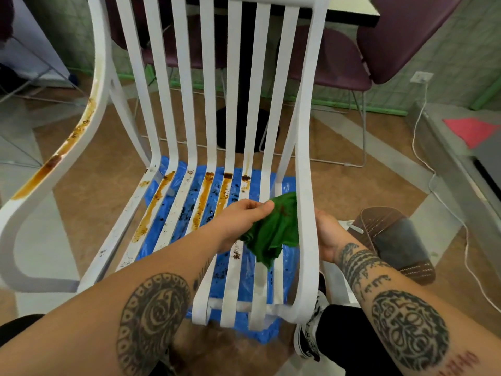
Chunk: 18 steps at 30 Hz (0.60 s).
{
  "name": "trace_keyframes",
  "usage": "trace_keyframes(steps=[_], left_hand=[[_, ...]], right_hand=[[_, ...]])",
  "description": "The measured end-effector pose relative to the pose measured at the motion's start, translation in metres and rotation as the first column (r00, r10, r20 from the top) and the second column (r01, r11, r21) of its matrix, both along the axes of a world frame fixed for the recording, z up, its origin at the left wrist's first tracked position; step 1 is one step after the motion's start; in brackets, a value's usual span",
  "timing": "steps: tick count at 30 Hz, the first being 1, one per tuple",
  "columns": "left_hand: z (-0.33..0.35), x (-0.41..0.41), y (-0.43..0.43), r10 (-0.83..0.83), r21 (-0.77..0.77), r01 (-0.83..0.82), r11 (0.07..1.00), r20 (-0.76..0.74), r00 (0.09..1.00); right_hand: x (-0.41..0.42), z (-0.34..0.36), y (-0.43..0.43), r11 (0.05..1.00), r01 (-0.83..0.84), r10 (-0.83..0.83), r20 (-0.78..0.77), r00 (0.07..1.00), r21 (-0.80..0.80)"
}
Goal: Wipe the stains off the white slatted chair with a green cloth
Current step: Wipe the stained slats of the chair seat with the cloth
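My left grip (244,221) pinches the cloth (273,229) over the chair (306,131) seat.
The cloth hangs bunched just right of that grip, against the side rail. My right grip (328,234) sits outside the rail, fingers hidden, so I cannot tell how closed it is. Brown stains (206,196) streak the slats left of the left grip. Below lies a blue sheet (267,333) on the floor (108,172); beyond stand purple chairs (406,36) and a table (349,12).

The right hand (328,234) is partly hidden behind the chair (305,131) frame.
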<state>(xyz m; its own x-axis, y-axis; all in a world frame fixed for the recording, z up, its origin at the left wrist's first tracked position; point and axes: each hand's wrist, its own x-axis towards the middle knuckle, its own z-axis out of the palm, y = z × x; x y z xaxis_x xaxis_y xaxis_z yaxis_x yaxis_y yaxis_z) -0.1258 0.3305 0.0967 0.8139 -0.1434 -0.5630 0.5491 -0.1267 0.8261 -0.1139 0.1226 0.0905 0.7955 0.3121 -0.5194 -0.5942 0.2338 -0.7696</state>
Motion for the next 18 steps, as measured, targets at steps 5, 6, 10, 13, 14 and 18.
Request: trace_keyframes(steps=[5,6,10,13,14,18], left_hand=[[0.014,0.001,0.016,-0.062,0.072,0.067,0.995,-0.077,0.995],[0.018,0.0,0.021,-0.035,0.05,0.039,0.998,-0.074,0.997],[0.036,-0.002,0.037,0.102,-0.073,-0.099,0.992,0.026,0.994],[0.053,-0.003,0.049,0.211,-0.086,-0.201,0.976,0.143,0.967],[0.058,-0.002,0.052,0.246,-0.081,-0.235,0.968,0.174,0.953],[0.079,-0.004,0.063,0.293,-0.022,-0.298,0.954,0.268,0.918]], right_hand=[[0.004,0.001,-0.001,0.989,0.019,-0.019,0.001,1.0,-0.144],[0.006,0.003,-0.002,0.98,0.028,-0.026,0.012,1.0,-0.199],[0.019,0.019,-0.01,0.937,0.194,-0.169,0.11,0.979,-0.291],[0.029,0.045,-0.008,0.906,0.305,-0.236,0.249,0.939,-0.292],[0.031,0.053,-0.004,0.892,0.317,-0.217,0.312,0.925,-0.321],[0.025,0.089,0.023,0.692,0.401,0.112,0.638,0.761,-0.6]])
